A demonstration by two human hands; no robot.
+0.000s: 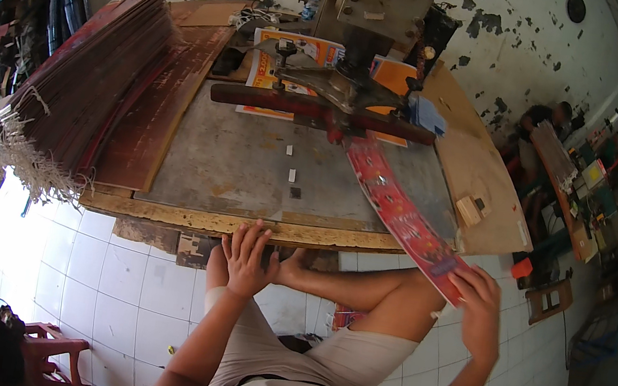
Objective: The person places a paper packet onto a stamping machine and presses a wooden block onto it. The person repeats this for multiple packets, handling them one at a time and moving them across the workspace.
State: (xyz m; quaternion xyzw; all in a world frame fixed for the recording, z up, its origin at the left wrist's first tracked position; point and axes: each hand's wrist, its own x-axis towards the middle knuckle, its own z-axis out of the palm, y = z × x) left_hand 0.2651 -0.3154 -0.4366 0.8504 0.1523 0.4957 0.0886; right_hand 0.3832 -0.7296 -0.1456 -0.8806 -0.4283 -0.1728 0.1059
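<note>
My right hand (478, 302) holds the near end of a long red printed strip (402, 211), thumb and fingers closed on it at the right of the table front. The strip slants up to the left, and its far end meets the dark red bar (259, 98) of a press-like machine. Whether that end lies beneath the bar, I cannot tell. Fingers outstretched, my left hand (245, 259) holds nothing and rests at the wooden table's front edge (240, 224), just above my bent leg. Small white pieces (292, 175) lie on the grey metal plate (226, 157).
A tall stack of dark red strips with white string ends (94, 81) leans at the left. Colourful printed sheets (299, 48) lie behind the bar. A small wooden block (472, 210) sits on the right tabletop. Further right, another person (547, 121) is near a bench.
</note>
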